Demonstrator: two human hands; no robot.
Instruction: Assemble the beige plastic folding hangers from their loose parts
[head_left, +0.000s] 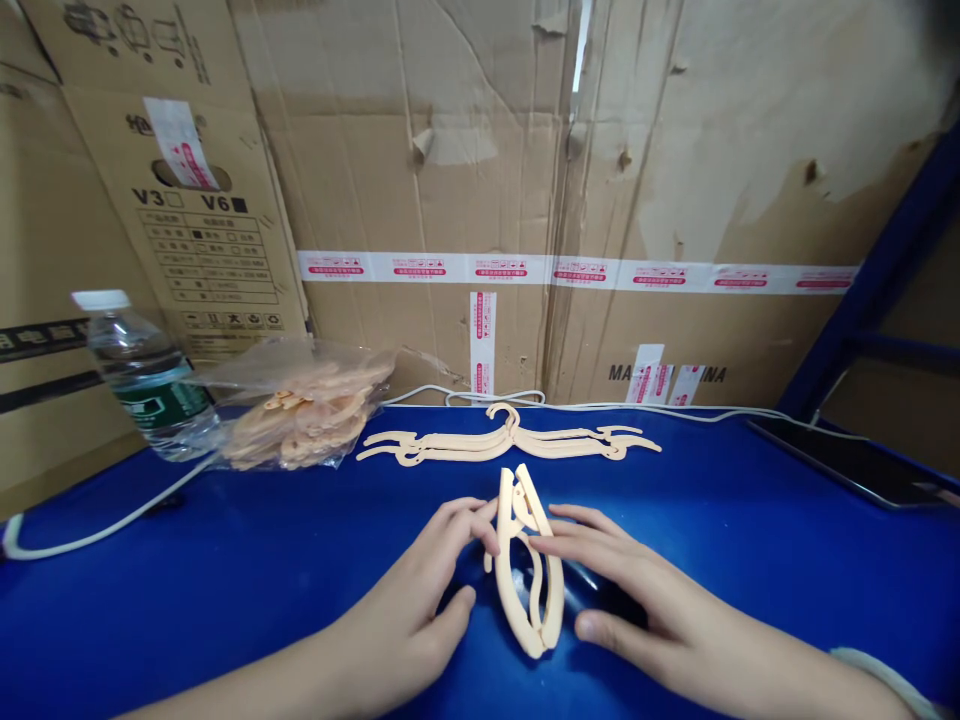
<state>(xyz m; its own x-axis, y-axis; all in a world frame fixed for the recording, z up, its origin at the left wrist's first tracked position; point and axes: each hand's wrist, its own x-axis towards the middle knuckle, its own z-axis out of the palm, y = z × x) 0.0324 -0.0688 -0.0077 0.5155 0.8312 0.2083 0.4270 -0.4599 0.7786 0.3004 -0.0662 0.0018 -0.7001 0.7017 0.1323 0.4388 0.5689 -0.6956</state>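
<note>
A folded cream plastic clothes hanger [556, 590] lies on the blue table, its two arms swung together and meeting at a point on the near end. Curved fingers of my left hand [431, 590] rest against its left side, with the thumb held away. From the other side, my right hand [630, 580] reaches over with outstretched fingers touching the right arm of the hanger; its thumb is apart too. Neither hand is closed around it. Just behind, several spread hangers [465, 445] lie stacked together, hooks pointing away from me.
A clear plastic bag [307, 410] of folded hanger pieces lies at the back left beside a water bottle [150, 375]. White cables [645, 406] run along the rear edge. A dark phone or tablet [847, 460] lies at right. Cardboard boxes [450, 180] wall off the back.
</note>
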